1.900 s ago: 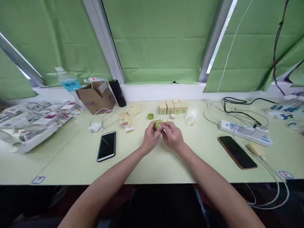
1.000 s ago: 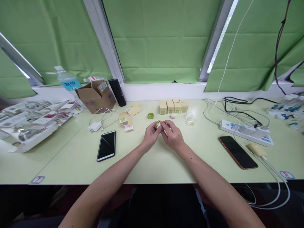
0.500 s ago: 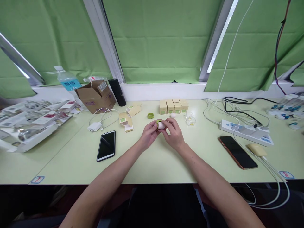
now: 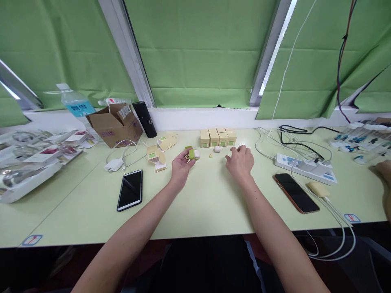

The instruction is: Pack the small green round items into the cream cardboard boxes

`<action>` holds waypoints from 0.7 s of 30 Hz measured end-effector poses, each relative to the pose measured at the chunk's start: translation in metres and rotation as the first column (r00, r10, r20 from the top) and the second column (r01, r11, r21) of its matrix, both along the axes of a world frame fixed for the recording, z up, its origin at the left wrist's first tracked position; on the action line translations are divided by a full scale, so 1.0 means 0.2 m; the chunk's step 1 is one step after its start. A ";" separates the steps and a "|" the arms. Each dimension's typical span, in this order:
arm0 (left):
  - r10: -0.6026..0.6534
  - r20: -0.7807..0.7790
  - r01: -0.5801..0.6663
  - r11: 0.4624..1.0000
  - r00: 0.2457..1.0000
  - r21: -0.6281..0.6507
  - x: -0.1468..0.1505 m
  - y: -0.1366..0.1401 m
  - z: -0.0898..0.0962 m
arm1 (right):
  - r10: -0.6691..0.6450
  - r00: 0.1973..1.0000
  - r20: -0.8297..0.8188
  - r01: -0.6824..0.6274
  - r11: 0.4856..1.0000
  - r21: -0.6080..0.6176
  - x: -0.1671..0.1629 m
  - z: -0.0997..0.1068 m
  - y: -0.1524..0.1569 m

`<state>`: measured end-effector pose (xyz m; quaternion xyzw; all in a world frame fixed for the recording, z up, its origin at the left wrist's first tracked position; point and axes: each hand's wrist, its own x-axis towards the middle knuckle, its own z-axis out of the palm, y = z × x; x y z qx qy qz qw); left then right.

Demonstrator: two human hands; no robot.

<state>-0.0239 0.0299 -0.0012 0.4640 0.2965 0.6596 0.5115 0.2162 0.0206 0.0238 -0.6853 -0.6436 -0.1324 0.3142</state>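
My left hand (image 4: 181, 166) is closed on a small white rounded piece (image 4: 197, 154) set in a green cover (image 4: 192, 154), held just above the table. Its thumb and fingers pinch the green side. Behind the fingertips, part of a loose green ring (image 4: 188, 147) shows. My right hand (image 4: 241, 160) is palm down over the table with bent fingers, the thumb standing apart from them. Whatever lies under that palm is hidden. Between the hands sit a tiny yellow piece (image 4: 210, 156) and a small white cube-like piece (image 4: 217, 149).
A row of small tan boxes (image 4: 218, 138) stands behind the pieces. Opened cartons (image 4: 156, 156) and a phone (image 4: 130, 190) lie to the left. On the right are a power strip (image 4: 305, 167), another phone (image 4: 295, 193), loose cables and a person's arm (image 4: 384, 171) at the edge.
My hands have parted. My right hand let go of the white and green piece and moved right, over where clear round plastic pieces lay. My left hand kept the piece and shifted left.
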 end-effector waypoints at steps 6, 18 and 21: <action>0.013 -0.039 -0.013 1.000 0.999 0.004 0.01 -0.02 0.01 | -0.233 0.972 0.020 0.228 0.926 -0.301 0.11 0.08 -0.01; 0.007 -0.059 -0.005 0.999 0.998 0.042 0.01 -0.03 0.02 | -0.205 0.978 0.045 0.200 0.844 -0.497 0.10 0.06 0.01; 0.016 -0.066 -0.013 0.999 0.998 0.049 0.01 -0.02 0.02 | -0.163 0.981 -0.110 0.100 0.896 -0.432 0.07 0.07 0.00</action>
